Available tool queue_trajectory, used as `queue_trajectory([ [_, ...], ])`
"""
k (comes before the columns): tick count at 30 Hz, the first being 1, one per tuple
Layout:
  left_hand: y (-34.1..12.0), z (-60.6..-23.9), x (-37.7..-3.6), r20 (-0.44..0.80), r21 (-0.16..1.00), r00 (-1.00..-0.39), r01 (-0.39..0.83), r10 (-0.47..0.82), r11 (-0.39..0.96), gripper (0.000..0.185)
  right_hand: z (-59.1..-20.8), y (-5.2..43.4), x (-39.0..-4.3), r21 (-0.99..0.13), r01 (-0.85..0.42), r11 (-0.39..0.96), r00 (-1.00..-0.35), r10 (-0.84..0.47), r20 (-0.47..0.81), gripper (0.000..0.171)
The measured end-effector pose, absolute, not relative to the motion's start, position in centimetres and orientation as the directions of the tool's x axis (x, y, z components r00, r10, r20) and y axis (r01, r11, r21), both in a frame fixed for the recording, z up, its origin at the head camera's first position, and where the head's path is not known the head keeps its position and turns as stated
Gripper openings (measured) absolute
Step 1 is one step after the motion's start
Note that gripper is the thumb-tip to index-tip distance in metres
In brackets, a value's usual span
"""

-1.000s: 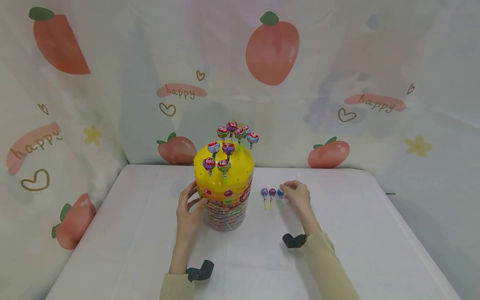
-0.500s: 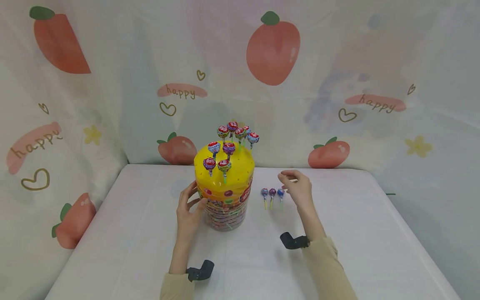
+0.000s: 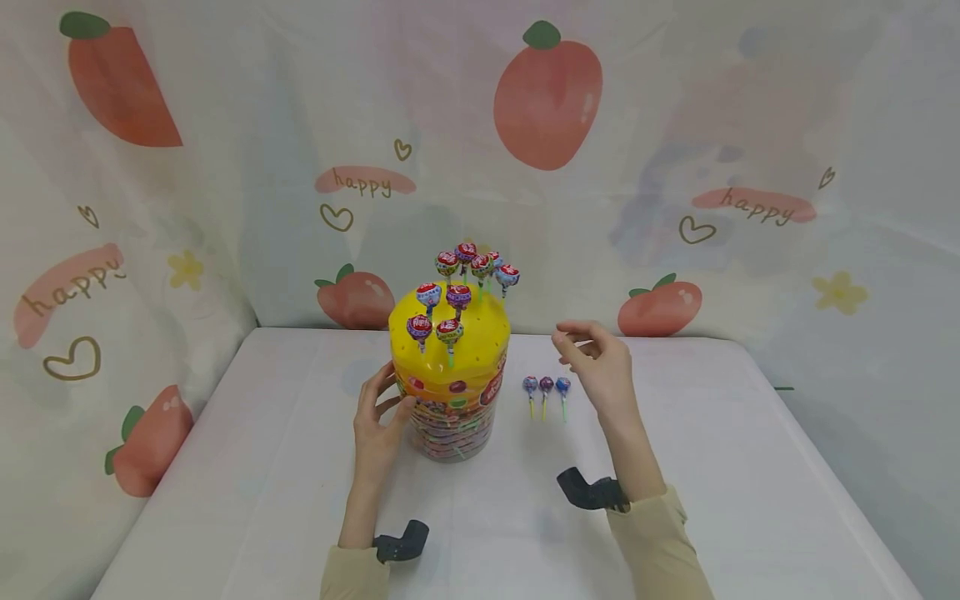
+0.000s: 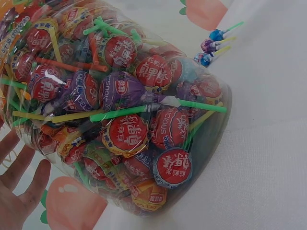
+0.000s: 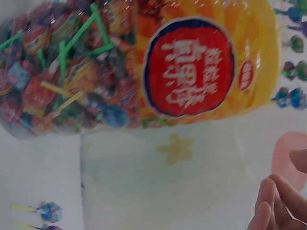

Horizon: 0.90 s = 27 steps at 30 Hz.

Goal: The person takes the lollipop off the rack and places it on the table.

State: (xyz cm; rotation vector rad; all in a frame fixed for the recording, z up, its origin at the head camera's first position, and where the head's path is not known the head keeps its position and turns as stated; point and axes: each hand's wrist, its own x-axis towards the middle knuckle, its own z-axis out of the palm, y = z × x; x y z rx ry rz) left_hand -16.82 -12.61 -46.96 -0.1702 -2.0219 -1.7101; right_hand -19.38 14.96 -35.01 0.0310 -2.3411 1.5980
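A tall clear jar (image 3: 452,433) of wrapped lollipops with a yellow lid (image 3: 487,325) stands upright on the table. Several lollipops (image 3: 450,332) stick up from holes in the lid. My left hand (image 3: 381,425) holds the jar's left side, thumb in front and fingers round behind; its fingers (image 4: 36,184) show beside the plastic in the left wrist view. Right of the jar, three lollipops (image 3: 546,385) lie in a row, sticks toward me. Above and to the right of them hovers my right hand (image 3: 606,375), fingers loosely bent, with nothing between thumb and fingertips (image 5: 268,184).
A white cloth covers the table (image 3: 262,467). Behind it and along the left hangs a backdrop (image 3: 555,250) printed with fruit, hearts and the word "happy". Dark wrist mounts (image 3: 592,490) stick inward from both forearms.
My right hand has let go of the rightmost lollipop, which stays in the row, and has risen up and away from it. The left hand and jar have kept their place.
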Motion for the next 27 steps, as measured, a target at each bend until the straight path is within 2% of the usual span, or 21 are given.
queue_trajectory([
  [6,-12.6,-47.0,-16.8,0.44,0.891,-0.872,0.397,-0.214,0.219,0.058,-33.6,13.8,-17.8,-0.875,-0.272,0.401,-0.933,0.112,0.342,0.025],
  [15,-12.7,-47.3,-16.9,0.443,0.889,-0.869,0.393,-0.222,0.234,0.058,-32.3,11.6,-15.6,-0.854,-0.357,0.378,-0.92,0.016,0.391,0.025],
  [27,-12.6,-47.1,-16.9,0.436,0.893,-0.875,0.392,-0.212,0.221,0.057,-30.8,10.0,-13.4,-0.775,-0.534,0.337,-0.838,-0.09,0.539,0.031],
])
